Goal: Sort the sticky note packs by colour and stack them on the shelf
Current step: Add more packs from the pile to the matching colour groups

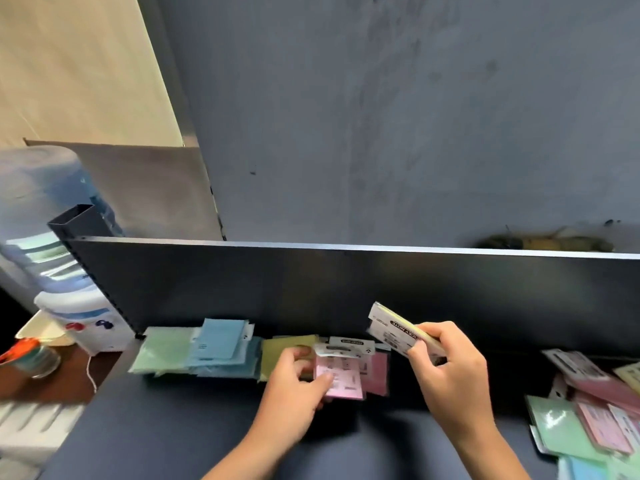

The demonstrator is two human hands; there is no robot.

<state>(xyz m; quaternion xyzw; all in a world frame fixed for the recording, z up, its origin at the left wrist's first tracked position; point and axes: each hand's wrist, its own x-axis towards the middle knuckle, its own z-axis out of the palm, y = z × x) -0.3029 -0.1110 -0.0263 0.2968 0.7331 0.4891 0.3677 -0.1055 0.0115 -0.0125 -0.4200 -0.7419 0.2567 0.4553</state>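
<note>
1. Along the shelf (173, 427), against its dark back panel (346, 278), we are building a row of sorted stacks: green stack (161, 349) leftmost, blue stack (221, 344) just right of it, yellow stack (284, 351) next, pink stack (360, 372) at the right end.

2. We are working on the pink stack now. Our left hand (294, 386) is pinching a pink pack (339, 379) by its near left corner, thumb above and fingers curled under, and seems to be settling it onto that stack.

3. Our right hand (446, 372) is gripping a yellow pack (398, 330), held up tilted above the shelf, just right of the pink stack, label side towards us. Only the pale yellow edge is showing its colour.

4. Well to the right of the pink stack, an unsorted pile (588, 410) of pink, green, blue and yellow packs is lying jumbled at the shelf's right end.

5. We are judging the task partly done, since that pile is waiting.

6. The next move likely calls for squaring the pink pack, freeing the left hand, then carrying the held pack leftward past the pink stack to the yellow stack and laying it flat.

7. Care is needed, as the glossy wrappers look slippery and the stacks are already sitting askew.
</note>
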